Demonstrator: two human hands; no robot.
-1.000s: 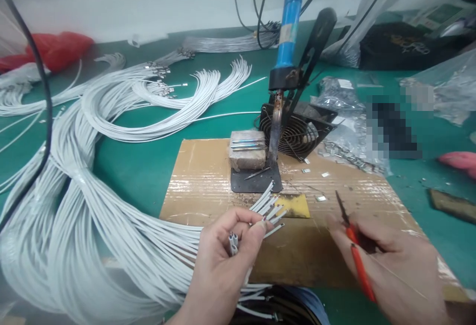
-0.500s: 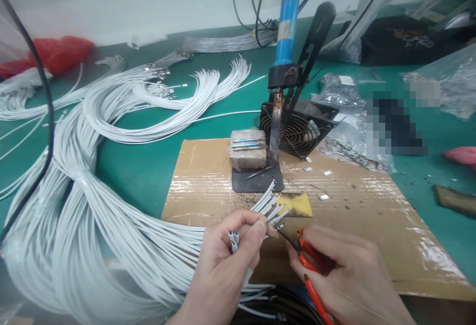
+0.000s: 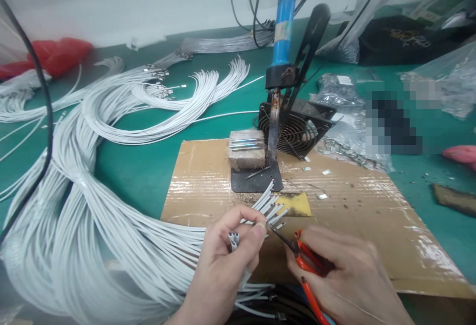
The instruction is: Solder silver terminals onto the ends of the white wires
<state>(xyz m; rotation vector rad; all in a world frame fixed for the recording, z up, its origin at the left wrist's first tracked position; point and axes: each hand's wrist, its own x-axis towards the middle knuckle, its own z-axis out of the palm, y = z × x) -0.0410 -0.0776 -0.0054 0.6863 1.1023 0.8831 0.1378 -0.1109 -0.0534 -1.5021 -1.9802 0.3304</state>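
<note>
My left hand point(image 3: 232, 250) is closed around the ends of several white cables point(image 3: 266, 203). Its thumb and index finger pinch a cable end, and a few cut ends poke out between the curled fingers. My right hand point(image 3: 345, 270) grips red-handled pliers point(image 3: 307, 263), whose thin dark tips reach to the cable end at my left thumb. Whether the tips bite on the wire is too small to tell. A thick bundle of white cables point(image 3: 122, 236) runs in from the left to my left hand.
A soldering iron with a blue handle point(image 3: 283, 32) stands upright behind my hands, beside a grey block point(image 3: 246, 149) and a black fan point(image 3: 297, 132). Below lie cardboard point(image 3: 345, 236) and a yellow sponge point(image 3: 295, 204). Small metal connectors point(image 3: 353, 151) lie on plastic bags at right.
The plier tips have shifted slightly left, toward the cable end at my left thumb. My left hand keeps its hold, and the whole view has moved a little.
</note>
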